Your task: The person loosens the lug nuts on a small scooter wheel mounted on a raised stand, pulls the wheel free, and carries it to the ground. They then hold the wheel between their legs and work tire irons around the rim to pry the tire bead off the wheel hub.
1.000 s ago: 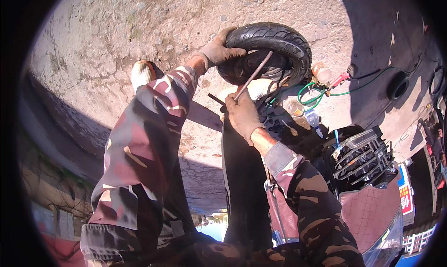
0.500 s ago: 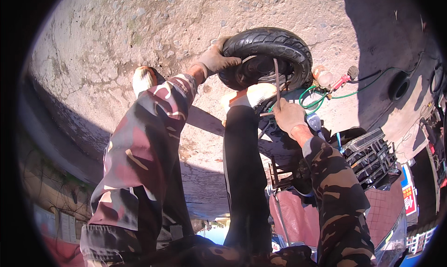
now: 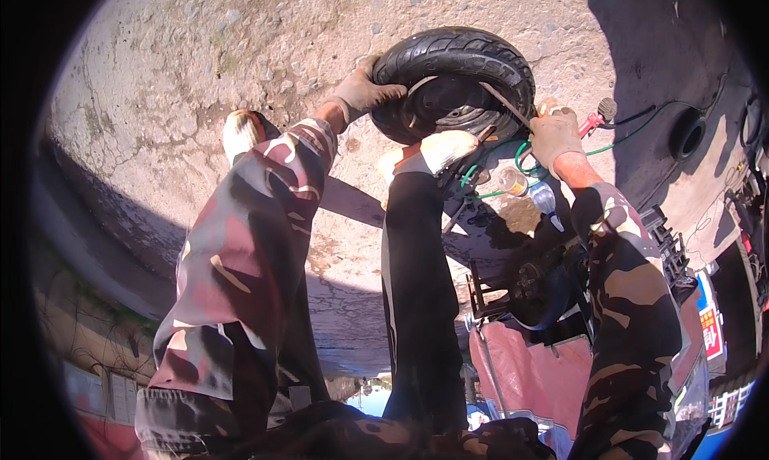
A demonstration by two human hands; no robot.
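Right hand [image 3: 554, 138], centre-right of frame: fingers closed round one metal bar [image 3: 506, 104], whose far end meets the inner edge of the tyre [image 3: 452, 47], upper centre. From my end I can't tell whether the tip is hooked under. Left hand [image 3: 366, 91] pinches the tyre's left side, thumb facing me. Risk, as I judge it: a poorly seated tip could slip under load and throw the right knuckles forward; a loose left grip could let the wheel roll toward the near shoe [image 3: 450, 150]. The green hose [image 3: 485, 195] below might snag the bar. Count, moving outward: two hands, one bar, two shoes (other [image 3: 240, 133] upper left), one jar [image 3: 511, 181] in plain view, one clear bottle [image 3: 544, 199], one spare tyre [image 3: 687, 139] far right; hose strands too tangled to number.
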